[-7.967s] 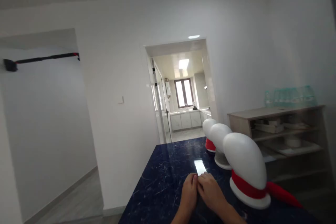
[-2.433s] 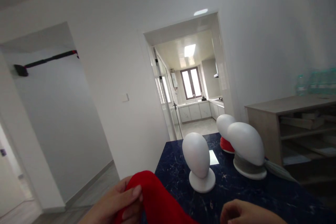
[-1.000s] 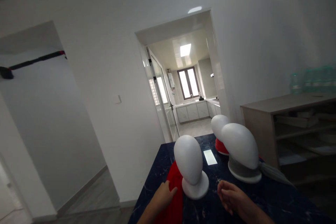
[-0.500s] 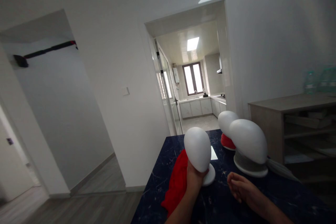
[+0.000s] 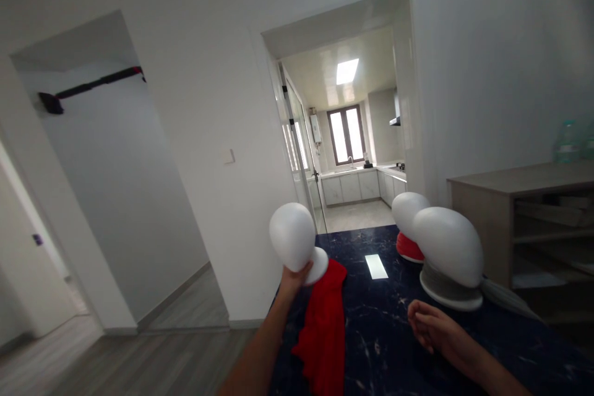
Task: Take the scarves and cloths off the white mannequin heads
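- Holding a white foam head (image 5: 293, 238) by its neck, the left hand (image 5: 292, 278) has its grip clamped on it from below; the fingers are mostly hidden behind the head and its round base.
- This foam head is lifted off the dark blue surface (image 5: 385, 322) and tilted, above the surface's left edge.
- A red cloth (image 5: 325, 328) lies on the surface just under the lifted head and hangs toward the near edge; its lower end is cut off by the frame.
- The right hand (image 5: 434, 331) rests low over the surface, its grip loose and apart, holding nothing.
- Two other foam heads stand at the right: a nearer one (image 5: 449, 247) on grey fabric and a farther one (image 5: 408, 213) on red fabric, partly hidden behind the first.
- A wooden shelf unit (image 5: 524, 198) at the right is blurred; I cannot tell what is on its shelves.
- Half a second ago the held head stood on the surface beside the cloth with the left hand around its neck; now it is raised and further to the left, while the right hand has almost not moved.
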Motion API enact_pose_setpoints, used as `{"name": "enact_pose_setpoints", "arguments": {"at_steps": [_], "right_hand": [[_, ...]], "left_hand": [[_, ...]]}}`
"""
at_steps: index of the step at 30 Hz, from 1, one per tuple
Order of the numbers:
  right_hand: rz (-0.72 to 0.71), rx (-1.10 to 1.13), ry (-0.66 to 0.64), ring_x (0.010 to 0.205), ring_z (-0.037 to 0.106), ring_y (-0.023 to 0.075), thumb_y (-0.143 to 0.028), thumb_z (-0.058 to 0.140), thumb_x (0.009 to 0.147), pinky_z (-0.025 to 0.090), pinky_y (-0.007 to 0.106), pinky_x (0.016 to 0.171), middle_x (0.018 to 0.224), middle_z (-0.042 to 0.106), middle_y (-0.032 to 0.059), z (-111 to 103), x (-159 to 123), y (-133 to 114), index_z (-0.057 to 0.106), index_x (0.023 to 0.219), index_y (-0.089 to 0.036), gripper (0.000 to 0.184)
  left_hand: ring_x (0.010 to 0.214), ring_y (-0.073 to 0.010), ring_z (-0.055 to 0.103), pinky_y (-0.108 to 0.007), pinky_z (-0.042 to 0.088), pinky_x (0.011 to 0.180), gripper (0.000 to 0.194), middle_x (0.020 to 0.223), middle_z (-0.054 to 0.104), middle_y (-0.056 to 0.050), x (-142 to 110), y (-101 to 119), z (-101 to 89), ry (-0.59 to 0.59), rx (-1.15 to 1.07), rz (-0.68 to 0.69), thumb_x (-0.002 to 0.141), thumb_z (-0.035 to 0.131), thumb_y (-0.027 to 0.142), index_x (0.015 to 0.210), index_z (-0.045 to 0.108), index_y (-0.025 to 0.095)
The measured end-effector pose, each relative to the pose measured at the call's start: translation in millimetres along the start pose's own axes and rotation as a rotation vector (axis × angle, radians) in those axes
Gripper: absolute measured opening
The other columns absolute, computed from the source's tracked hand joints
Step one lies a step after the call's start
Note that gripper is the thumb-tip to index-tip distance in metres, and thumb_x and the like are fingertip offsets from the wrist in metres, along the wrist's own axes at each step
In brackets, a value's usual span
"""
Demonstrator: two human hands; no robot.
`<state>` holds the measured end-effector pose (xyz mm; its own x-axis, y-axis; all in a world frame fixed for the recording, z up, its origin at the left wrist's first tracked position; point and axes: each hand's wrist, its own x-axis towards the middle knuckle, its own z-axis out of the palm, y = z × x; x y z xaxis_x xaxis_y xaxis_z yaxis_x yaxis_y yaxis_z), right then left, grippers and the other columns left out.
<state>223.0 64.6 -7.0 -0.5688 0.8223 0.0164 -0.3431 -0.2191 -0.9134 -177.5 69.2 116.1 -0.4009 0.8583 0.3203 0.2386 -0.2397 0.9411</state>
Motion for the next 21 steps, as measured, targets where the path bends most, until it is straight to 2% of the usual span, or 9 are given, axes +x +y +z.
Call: {"name": "enact_pose_setpoints", "arguments": {"at_steps": [3,6,11,15,18,21], "right_hand": [[-0.006,-0.015,-0.016,0.064,0.06,0.0113,-0.043,0.073,0.092,0.035,0.023,0.052,0.081,0.063,-0.0026,0,2,1,0.064,0.1,-0.022,0.024],[-0.003,-0.028,-0.029,0.064,0.06,0.0113,-0.042,0.071,0.094,0.035,0.022,0.052,0.081,0.063,-0.0025,-2,3,2,0.063,0.1,-0.022,0.022],[0.002,-0.024,-0.03,0.064,0.061,0.011,-0.04,0.069,0.096,0.036,0.022,0.052,0.082,0.064,-0.0021,-3,3,1,0.064,0.102,-0.021,0.021],[0.001,-0.016,-0.028,0.064,0.061,0.0113,-0.041,0.07,0.095,0.038,0.022,0.052,0.082,0.064,-0.002,-3,1,1,0.064,0.101,-0.022,0.021],[0.001,-0.016,-0.018,0.064,0.061,0.0115,-0.041,0.072,0.094,0.037,0.022,0.051,0.081,0.064,-0.002,-4,1,1,0.065,0.101,-0.022,0.021],[-0.01,-0.016,-0.024,0.064,0.06,0.0115,-0.042,0.071,0.094,0.037,0.022,0.051,0.081,0.065,-0.0017,-5,2,1,0.066,0.101,-0.023,0.021]], "left_hand": [[0.134,-0.0406,0.063,-0.053,0.048,0.119,0.072,0.118,0.08,-0.019,5,-1,-42.8,0.05,0.056,0.001,0.063,0.098,0.049,0.12,0.071,0.014],[0.129,-0.0438,0.066,-0.055,0.054,0.112,0.073,0.118,0.08,-0.02,2,-11,-62.3,0.056,0.111,-0.021,0.057,0.102,0.045,0.117,0.072,0.014],[0.126,-0.0448,0.067,-0.052,0.057,0.107,0.083,0.117,0.081,-0.018,9,-36,-62.2,0.031,0.185,-0.039,0.048,0.102,0.046,0.119,0.072,0.013],[0.124,-0.0433,0.068,-0.052,0.058,0.105,0.082,0.117,0.08,-0.017,19,-53,-60.2,0.038,0.259,-0.035,0.05,0.099,0.051,0.118,0.072,0.013],[0.12,-0.0399,0.07,-0.05,0.058,0.104,0.072,0.113,0.081,-0.015,18,-66,-64.7,0.086,0.342,-0.046,0.056,0.094,0.052,0.115,0.071,0.016],[0.117,-0.0383,0.072,-0.049,0.057,0.104,0.055,0.108,0.08,-0.015,3,-82,-71.9,0.158,0.427,-0.083,0.068,0.084,0.053,0.108,0.07,0.018]]}}
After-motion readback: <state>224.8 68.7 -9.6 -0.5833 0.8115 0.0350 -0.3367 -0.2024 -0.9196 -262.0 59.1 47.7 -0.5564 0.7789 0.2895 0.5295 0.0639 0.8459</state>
